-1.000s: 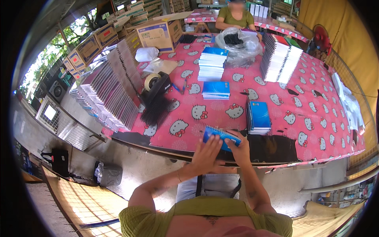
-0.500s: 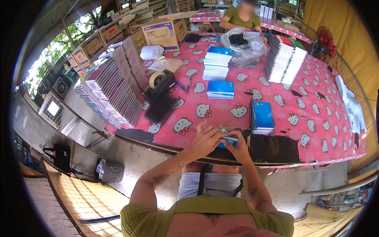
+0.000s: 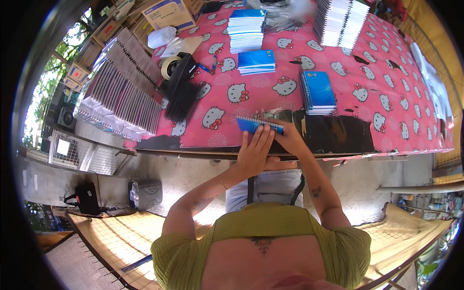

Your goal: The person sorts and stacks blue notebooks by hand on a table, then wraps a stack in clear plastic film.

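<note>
At the table's front edge I hold a small blue spiral notebook [image 3: 246, 124], its wire binding along the far edge. My left hand [image 3: 256, 149] lies over the cover with long fingers pressed onto it, the thumb side partly hidden. My right hand [image 3: 291, 140] grips the notebook's right end. Just beyond, to the right, a short stack of blue notebooks [image 3: 319, 89] rests on the table. Farther off are a low blue stack [image 3: 256, 62] and a taller one [image 3: 247, 29] behind it.
The pink patterned tablecloth [image 3: 212, 118] gives way to a black patch [image 3: 336, 135] at the front. To the left are rows of spiral-bound books [image 3: 116, 92], a tape dispenser [image 3: 180, 72] and black binding coils [image 3: 183, 102]. A tall white stack [image 3: 340, 21] and a plastic bag [image 3: 285, 14] stand farther back.
My view has tilted downward. The notebook, mostly covered by my fingers before, now shows its blue cover; my left fingers have moved from its binding to lie across the cover.
</note>
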`<state>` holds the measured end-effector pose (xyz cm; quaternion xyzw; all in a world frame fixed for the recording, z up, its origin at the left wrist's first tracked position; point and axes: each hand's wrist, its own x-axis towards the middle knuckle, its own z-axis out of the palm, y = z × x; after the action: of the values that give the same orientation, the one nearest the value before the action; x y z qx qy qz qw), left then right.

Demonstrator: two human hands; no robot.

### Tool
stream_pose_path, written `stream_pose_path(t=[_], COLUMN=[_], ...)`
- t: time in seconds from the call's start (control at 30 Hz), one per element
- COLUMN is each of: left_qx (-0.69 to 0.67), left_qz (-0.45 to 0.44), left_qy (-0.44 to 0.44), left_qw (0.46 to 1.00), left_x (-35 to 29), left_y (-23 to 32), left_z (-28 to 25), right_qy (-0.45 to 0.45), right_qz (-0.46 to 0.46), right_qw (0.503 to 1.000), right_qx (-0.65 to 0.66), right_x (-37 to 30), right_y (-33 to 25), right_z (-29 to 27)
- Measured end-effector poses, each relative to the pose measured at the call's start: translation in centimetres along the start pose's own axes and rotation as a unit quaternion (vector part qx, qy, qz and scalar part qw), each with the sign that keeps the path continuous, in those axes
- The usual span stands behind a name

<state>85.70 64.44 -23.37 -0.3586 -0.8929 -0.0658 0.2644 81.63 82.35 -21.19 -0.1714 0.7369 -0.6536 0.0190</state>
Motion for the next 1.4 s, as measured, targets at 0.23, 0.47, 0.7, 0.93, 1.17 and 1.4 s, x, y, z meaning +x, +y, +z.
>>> stream_pose_path(t=[0.23,0.47,0.7,0.93,1.17,1.4], left_qx=[-0.047,-0.172,-0.211,-0.194,-0.163,-0.204], left_qz=[-0.05,-0.029,-0.053,-0.03,-0.055,0.047], left_qy=[0.0,0.046,0.055,0.049,0.0,0.227], left_qw=[0.998,0.984,0.974,0.979,0.985,0.951], left_x=[1.5,6.4,6.5,6.6,6.9,17.9], left_y=[-0.3,-3.6,-3.2,-3.4,-2.4,-3.0], left_z=[-1.2,-3.5,-3.9,-3.7,-5.0,-6.5], right_qy=[0.021,-0.007,0.02,-0.04,0.136,0.327], right_qz=[-0.078,-0.005,-0.099,-0.028,-0.095,-0.106], right_qw=[0.995,0.997,0.989,0.994,0.957,0.871], right_qx=[-0.06,-0.075,-0.111,-0.101,-0.239,-0.352], right_x=[-0.1,0.0,-1.0,-0.6,-0.2,-2.6], right_y=[0.3,0.0,-4.9,-4.8,-4.9,-5.5], right_z=[0.3,-0.2,-2.4,-5.8,-3.3,-12.5])
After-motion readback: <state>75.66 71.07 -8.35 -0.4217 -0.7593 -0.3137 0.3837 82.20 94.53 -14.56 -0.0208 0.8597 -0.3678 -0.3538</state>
